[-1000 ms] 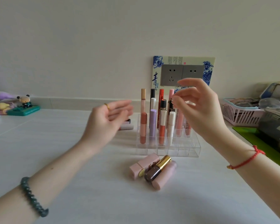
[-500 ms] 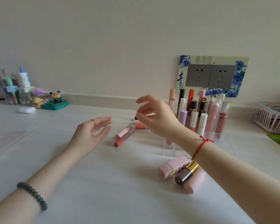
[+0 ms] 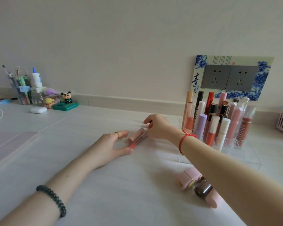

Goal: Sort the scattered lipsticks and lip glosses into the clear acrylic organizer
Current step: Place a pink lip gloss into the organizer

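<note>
Spread left hand (image 3: 111, 144) is flanking the mid-frame lip gloss (image 3: 137, 138)—right hand (image 3: 158, 128), hold unclear—one nudge risks rolling it.

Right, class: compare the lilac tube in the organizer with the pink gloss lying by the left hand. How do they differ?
The lilac tube stands upright; the pink gloss lies on its side. The lilac tube is slotted into the organizer; the pink gloss is still loose on the table. Both are slim, capped tubes.
</note>
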Demonstrator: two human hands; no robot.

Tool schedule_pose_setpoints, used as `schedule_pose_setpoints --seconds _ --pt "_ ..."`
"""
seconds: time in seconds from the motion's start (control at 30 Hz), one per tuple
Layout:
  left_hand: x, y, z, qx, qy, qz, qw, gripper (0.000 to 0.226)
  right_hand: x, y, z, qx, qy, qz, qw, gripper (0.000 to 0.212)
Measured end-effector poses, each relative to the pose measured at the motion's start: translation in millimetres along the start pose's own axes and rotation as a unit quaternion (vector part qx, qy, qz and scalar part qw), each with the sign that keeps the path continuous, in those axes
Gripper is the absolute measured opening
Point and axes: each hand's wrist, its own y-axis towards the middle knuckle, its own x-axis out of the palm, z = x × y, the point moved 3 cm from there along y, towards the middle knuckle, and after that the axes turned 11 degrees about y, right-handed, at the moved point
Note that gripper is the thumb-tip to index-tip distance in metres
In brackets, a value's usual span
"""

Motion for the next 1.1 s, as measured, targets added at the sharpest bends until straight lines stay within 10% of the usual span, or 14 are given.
schedule_pose_setpoints --seconds 0.53,0.83,1.1 --pt "0 1 -1 -0.022 0.029 -0.019 0.999 0.071 8 1 6 0.02 0.011 0.011 1.0 0.025" --pt "-18 -5 19 -0.018 -0.02 0.041 0.999 0.103 -39 -46 -24 -0.089 0.233 0.102 0.963 0.026" --pt "-19 -18 66 0.037 -0.135 0.065 0.988 0.036 -79 -99 -35 -0.169 0.358 0.071 0.915 0.029"
